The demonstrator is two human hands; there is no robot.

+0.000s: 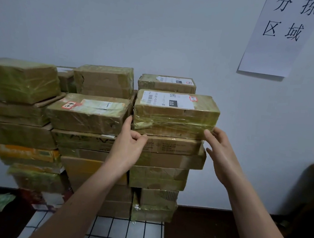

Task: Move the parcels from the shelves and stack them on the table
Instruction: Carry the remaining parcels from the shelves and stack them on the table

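"Which one is it now?"

"The labelled parcel (175,112), on top of the right-hand column of the stack. It lies flat on a brown box (173,145), close to the wall, and the whole pile stands on the table (124,232) with the checked cloth."

"And the hands?"

"The left hand (129,146) has its thumb up in the gap against the parcel's left end, with its fingers curled at the lower front edge, so it pinches that corner. The right hand (222,156) is spread, its straight fingertips touching the lower right corner."

"So it's being set in place?"

"I'd say squared up. To do it well, I'd press evenly from both ends and line its front edge with the box beneath. The column is tall and its boxes differ in width, so a one-sided shove might rock it."

"What about the neighbour?"

"The taped parcel (89,113) sits just beside the left end, so the thumb has little room. I'd let go gently and draw the hands straight back."
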